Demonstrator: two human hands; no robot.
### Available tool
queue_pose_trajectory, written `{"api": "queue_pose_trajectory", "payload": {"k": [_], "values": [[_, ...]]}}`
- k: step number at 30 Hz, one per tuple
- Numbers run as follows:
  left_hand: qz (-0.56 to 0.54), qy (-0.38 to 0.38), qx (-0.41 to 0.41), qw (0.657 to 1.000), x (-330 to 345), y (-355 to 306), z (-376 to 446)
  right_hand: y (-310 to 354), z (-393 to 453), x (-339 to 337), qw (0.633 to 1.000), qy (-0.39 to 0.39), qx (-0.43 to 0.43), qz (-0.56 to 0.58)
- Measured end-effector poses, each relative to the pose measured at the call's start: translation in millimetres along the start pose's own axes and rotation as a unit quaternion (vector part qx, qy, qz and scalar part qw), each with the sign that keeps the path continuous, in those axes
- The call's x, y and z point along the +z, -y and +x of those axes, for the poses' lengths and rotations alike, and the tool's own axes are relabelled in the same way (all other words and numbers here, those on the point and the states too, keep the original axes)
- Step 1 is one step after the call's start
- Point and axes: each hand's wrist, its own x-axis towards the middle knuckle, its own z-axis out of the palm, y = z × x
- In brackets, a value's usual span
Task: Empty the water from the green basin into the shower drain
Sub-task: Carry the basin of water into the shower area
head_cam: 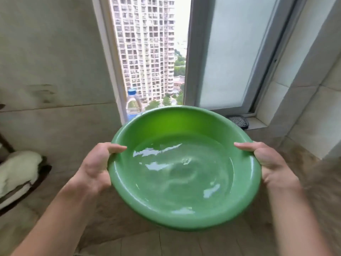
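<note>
A round green basin (184, 119) fills the middle of the view, held in the air in front of an open window. Clear water (180, 172) ripples in its bottom. My left hand (96, 167) grips the left rim, thumb over the edge and fingers underneath. My right hand (271, 163) grips the right rim the same way. The basin sits roughly level, its near edge slightly lower. No shower drain is in sight.
A clear bottle with a blue cap (132, 102) stands on the window sill behind the basin. A dark mesh pad (238, 121) lies on the sill at right. A rack with white towels (18, 174) stands at left. Tiled walls close both sides.
</note>
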Motion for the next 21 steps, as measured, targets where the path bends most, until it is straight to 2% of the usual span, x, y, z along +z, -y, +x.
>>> {"api": "queue_pose_trajectory", "payload": {"k": [5,12,21], "values": [[0.023,0.116,-0.024,0.993,49.8,-13.1,63.6,12.2,-3.9,-35.9,0.993,-0.094,-0.055,0.049],[0.083,0.204,-0.046,0.974,121.0,-31.7,119.3,24.6,-26.3,-61.3,0.968,-0.202,-0.111,0.098],[0.142,0.318,-0.132,0.928,200.7,-24.8,158.5,12.6,-71.7,-80.4,0.913,-0.372,-0.098,0.133]]}}
